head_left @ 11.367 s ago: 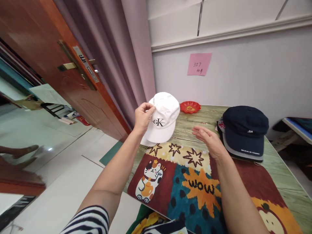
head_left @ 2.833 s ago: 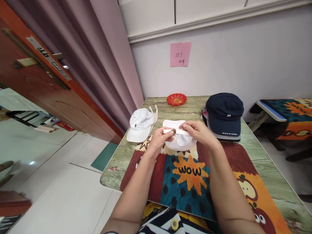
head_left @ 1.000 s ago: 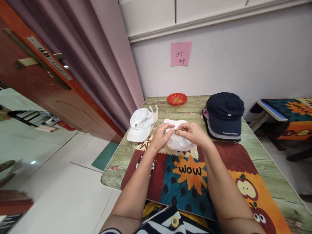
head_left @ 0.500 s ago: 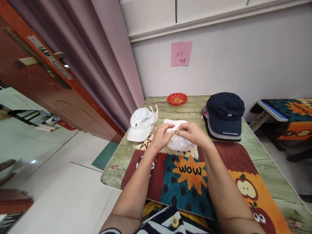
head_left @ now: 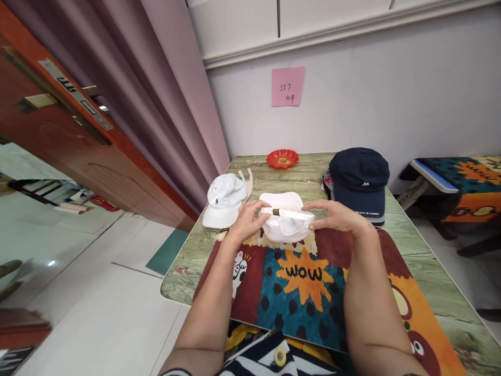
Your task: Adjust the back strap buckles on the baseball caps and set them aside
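Note:
A pale pinkish-white cap [head_left: 287,230] lies on the patterned mat [head_left: 301,277], its back strap and brownish buckle facing me and its brim pointing away. My left hand [head_left: 248,219] grips the left end of the strap between thumb and fingers. At the cap's right side, my right hand [head_left: 336,216] has its thumb and fingers spread a little, the fingertips at the cap's edge. White caps [head_left: 225,196] rest to the left with loose straps. A stack of caps topped by a navy one [head_left: 358,175] stands to the right.
Near the back edge of the green wooden-look table [head_left: 183,266] sits a red scalloped dish [head_left: 282,159]. A pink note [head_left: 288,86] is on the wall. At the left are a purple curtain [head_left: 176,89] and a brown door [head_left: 90,162]. Another table [head_left: 434,175] stands at the right.
My right hand has moved right from the middle of the strap to the cap's right edge. My left hand has shifted slightly left, and the strap and buckle now show clearly.

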Motion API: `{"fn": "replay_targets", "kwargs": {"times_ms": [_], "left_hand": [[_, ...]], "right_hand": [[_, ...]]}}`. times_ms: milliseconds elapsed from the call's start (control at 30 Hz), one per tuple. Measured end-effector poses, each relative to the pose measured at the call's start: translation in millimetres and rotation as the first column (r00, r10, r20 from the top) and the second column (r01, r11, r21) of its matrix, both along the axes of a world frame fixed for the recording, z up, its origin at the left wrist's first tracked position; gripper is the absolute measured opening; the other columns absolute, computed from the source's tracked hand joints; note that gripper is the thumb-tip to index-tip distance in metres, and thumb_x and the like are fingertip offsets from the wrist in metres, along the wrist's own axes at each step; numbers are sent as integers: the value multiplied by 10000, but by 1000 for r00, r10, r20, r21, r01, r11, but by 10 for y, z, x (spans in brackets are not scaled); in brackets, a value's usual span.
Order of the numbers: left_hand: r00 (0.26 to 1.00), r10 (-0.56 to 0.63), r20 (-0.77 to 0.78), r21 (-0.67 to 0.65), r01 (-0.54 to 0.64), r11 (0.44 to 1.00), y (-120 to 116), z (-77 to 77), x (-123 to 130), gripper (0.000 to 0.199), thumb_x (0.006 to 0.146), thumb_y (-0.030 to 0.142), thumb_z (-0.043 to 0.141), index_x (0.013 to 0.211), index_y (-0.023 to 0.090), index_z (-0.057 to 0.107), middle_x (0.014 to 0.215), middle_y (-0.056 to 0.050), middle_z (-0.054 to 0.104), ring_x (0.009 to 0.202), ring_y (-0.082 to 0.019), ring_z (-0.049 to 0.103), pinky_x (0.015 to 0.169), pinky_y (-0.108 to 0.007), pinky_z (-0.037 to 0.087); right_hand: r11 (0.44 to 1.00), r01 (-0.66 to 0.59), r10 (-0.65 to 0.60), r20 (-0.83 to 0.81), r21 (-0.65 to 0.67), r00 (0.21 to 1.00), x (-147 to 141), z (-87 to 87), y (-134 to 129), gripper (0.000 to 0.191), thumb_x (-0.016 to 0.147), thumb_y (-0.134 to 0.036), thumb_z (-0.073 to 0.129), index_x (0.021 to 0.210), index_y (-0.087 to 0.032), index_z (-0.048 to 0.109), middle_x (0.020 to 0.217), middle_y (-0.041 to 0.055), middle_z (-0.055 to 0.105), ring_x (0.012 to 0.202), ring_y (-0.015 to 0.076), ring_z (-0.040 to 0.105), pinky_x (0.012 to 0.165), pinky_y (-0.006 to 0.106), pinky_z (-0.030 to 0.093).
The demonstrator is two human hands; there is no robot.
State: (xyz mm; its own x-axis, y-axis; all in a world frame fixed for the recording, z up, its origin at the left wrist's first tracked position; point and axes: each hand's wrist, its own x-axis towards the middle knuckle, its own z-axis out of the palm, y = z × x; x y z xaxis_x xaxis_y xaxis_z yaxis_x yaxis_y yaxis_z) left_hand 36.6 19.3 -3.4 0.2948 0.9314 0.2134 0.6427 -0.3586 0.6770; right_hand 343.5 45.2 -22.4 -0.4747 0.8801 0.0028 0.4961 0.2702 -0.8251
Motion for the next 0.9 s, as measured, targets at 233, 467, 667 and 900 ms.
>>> {"fn": "replay_targets", "kwargs": {"times_ms": [233,467,667,900], "left_hand": [[982,-20,186,-92,37,995,-39,114,-34,170,850,358,668,835,188,673,1027,-63,703,1011,-247,619,874,-344,477],[520,82,851,-245,253,936,-131,407,-49,241,713,333,840,821,170,699,705,2,684,602,-124,613,614,-235,485],[155,327,932,-362,407,839,-134,135,198,402,851,500,667,1098,187,713,1054,-93,767,1132,-315,681,1023,-451,516],[60,361,931,-338,514,788,-102,-63,299,718,895,695,477,1407,200,569,1357,-112,659,1356,-376,526,1145,-570,401]], "right_hand": [[999,-26,24,-77,-33,997,-26,11,20,234,685,-422,825,820,-231,801,1190,61,747,1193,339,633,1101,433,411],[983,-68,-95,-781,-174,618,-152,369,-288,262,725,-438,846,787,-204,746,683,12,718,581,167,649,574,273,521],[872,-182,-397,-874,-454,278,-626,252,-84,160,842,-334,728,943,-210,738,963,46,792,979,251,738,944,403,577],[712,-396,-524,-814,-580,250,-828,-73,226,153,883,-262,633,996,-182,697,966,63,800,1112,267,712,1064,493,517]]}}
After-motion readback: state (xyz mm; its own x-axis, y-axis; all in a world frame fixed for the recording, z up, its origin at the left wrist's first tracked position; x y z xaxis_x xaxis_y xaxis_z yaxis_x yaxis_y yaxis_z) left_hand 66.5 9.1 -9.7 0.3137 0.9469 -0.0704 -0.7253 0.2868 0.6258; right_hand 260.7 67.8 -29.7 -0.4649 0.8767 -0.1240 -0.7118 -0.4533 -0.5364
